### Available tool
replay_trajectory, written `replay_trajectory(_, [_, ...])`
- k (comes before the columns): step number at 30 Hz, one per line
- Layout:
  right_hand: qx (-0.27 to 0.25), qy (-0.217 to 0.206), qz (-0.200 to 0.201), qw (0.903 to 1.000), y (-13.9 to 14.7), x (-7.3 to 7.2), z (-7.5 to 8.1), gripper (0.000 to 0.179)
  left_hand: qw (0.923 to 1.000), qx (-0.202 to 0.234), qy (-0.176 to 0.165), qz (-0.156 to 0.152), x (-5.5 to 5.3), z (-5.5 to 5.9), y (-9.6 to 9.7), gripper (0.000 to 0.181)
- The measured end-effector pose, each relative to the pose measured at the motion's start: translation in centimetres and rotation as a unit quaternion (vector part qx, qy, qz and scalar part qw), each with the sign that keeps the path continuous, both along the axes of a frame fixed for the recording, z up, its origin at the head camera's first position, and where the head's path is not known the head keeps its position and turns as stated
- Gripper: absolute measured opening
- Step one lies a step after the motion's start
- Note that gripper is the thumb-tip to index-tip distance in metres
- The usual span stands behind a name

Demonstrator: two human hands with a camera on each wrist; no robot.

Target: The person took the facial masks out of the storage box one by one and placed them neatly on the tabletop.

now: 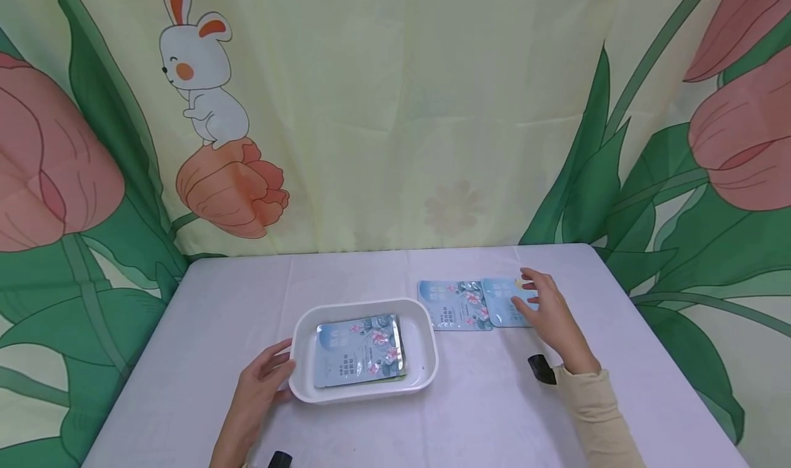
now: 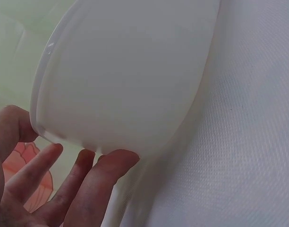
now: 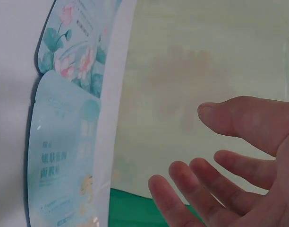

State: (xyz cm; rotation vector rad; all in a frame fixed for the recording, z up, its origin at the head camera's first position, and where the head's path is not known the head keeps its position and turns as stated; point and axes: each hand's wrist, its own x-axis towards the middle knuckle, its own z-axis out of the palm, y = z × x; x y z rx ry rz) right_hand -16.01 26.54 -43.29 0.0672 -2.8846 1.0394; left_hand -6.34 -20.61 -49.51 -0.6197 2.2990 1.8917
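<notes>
A white plastic tray [image 1: 426, 372] stands on the table with a blue sheet mask packet [image 1: 352, 348] lying in it; a greenish edge shows beneath that packet. At the tray's left end, my left hand [image 1: 262, 379] touches the outer wall and rim with relaxed, spread fingertips [image 2: 118, 158]. Behind and right of the tray lie two more packets: a flowered one [image 1: 454, 305] and a paler blue one [image 1: 502, 307], which overlaps its right edge. My right hand [image 1: 556, 320] hovers over the right end of the pale packet, fingers apart and holding nothing.
A white cloth covers the table [image 1: 482, 406]. Behind its far edge hangs a curtain [image 1: 402, 145] printed with a rabbit and tulips. Black camera pieces [image 1: 542, 370] sit at both wrists.
</notes>
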Motion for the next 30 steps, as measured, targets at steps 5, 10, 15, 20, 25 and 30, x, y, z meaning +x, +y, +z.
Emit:
replay_trajectory(5, [-0.001, 0.011, 0.014, 0.9998, -1.0, 0.4, 0.4, 0.064, 1.0000, 0.005, 0.002, -0.002, -0.1, 0.0, 0.0, 0.050])
replay_trajectory(10, [-0.003, 0.018, 0.030, 0.9994, -1.6, 0.7, 0.5, 0.063, 1.0000, 0.003, -0.002, 0.000, -0.1, 0.0, -0.1, 0.050])
replay_trajectory(15, [-0.009, 0.023, 0.037, 0.9990, -2.1, 0.9, 0.2, 0.061, 1.0000, 0.002, -0.006, -0.001, 0.0, -0.1, -0.1, 0.051])
replay_trajectory(20, [-0.020, 0.025, 0.046, 0.9984, -2.8, 1.2, -0.2, 0.062, 1.0000, 0.000, -0.008, 0.002, 0.1, -0.1, -0.2, 0.051])
replay_trajectory(25, [-0.031, 0.021, 0.055, 0.9978, -4.0, 1.8, -0.2, 0.063, 1.0000, 0.001, -0.006, 0.002, 0.1, -0.1, -0.2, 0.051])
replay_trajectory(30, [-0.040, 0.032, 0.068, 0.9963, -5.3, 2.5, -0.3, 0.062, 1.0000, 0.003, -0.004, 0.000, 0.0, -0.2, -0.1, 0.051])
